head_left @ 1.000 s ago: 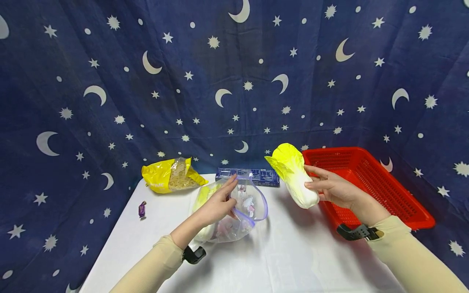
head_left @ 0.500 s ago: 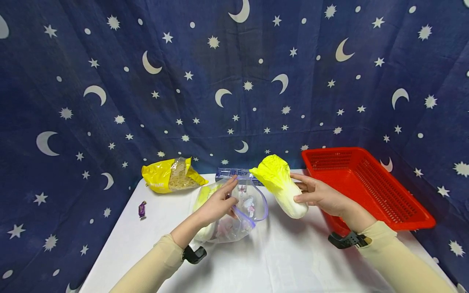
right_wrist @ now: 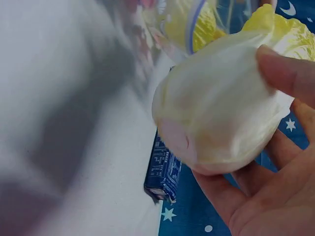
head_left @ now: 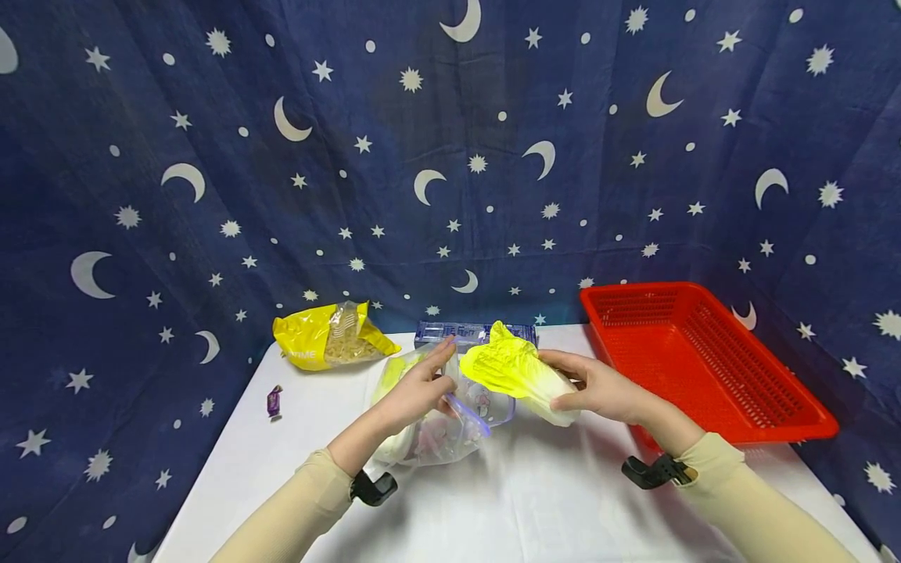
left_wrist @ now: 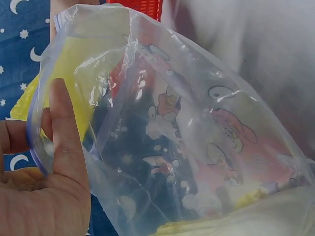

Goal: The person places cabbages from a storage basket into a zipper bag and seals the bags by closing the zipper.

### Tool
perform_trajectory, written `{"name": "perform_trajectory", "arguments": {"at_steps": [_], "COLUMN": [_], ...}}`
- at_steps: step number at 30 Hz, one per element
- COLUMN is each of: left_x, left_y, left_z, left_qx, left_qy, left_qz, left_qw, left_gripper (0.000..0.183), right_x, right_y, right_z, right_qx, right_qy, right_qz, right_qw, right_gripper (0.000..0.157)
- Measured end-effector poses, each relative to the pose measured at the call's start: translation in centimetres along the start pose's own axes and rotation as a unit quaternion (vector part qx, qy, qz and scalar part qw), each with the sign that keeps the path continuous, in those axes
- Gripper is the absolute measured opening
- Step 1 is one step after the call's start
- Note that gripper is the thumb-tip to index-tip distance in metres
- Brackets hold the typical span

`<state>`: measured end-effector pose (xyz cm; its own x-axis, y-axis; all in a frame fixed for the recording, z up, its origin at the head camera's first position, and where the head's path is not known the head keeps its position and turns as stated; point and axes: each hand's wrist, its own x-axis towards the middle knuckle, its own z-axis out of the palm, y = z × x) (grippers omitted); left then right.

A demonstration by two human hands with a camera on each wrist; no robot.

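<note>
My right hand (head_left: 601, 387) grips a Chinese cabbage (head_left: 517, 374) by its white base, thumb on one side and fingers on the other. The yellow leafy end points left and lies at the mouth of a clear zip bag (head_left: 450, 442) with a purple rim and printed cartoon figures. My left hand (head_left: 421, 395) holds the bag's rim, which stands open. Inside the bag's left part lies another pale, leafy vegetable (head_left: 396, 447), partly hidden by the left arm. In the right wrist view, the held cabbage's rounded white base (right_wrist: 216, 108) faces the camera.
A red plastic basket (head_left: 704, 383) stands on the right. At the back lies a dark blue box (head_left: 432, 332), partly covered by the bag and cabbage. A yellow pasta bag (head_left: 303, 336) and a purple-wrapped candy (head_left: 274, 403) lie on the left of the white table.
My right hand has carried the cabbage left and down from beside the basket to the bag's mouth, tilting its leaves toward the bag. My left hand has stayed on the rim.
</note>
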<state>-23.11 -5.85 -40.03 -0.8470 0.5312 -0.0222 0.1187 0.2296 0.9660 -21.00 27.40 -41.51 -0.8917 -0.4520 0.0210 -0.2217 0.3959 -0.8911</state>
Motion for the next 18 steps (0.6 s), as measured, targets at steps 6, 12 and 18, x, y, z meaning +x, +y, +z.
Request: {"name": "perform_trajectory", "arguments": {"at_steps": [6, 12, 18], "left_x": [0.0, 0.1, 0.1], "left_y": [0.0, 0.0, -0.1], "left_z": [0.0, 0.2, 0.6], "left_qx": [-0.002, 0.009, 0.027], "left_qy": [-0.002, 0.0, -0.011], "left_qz": [0.006, 0.015, 0.028], "left_qw": [1.0, 0.9998, 0.9992], "left_gripper": [0.073, 0.071, 0.071], "right_x": [-0.2, -0.1, 0.6], "right_y": [-0.5, -1.3, -2.1], "right_z": [0.7, 1.4, 1.8], "right_qx": [-0.084, -0.225, -0.303], "right_qy": [0.009, 0.008, -0.009], "right_qz": [0.008, -0.028, -0.043], "right_qw": [0.996, 0.974, 0.952], "right_gripper": [0.075, 0.07, 0.069]}}
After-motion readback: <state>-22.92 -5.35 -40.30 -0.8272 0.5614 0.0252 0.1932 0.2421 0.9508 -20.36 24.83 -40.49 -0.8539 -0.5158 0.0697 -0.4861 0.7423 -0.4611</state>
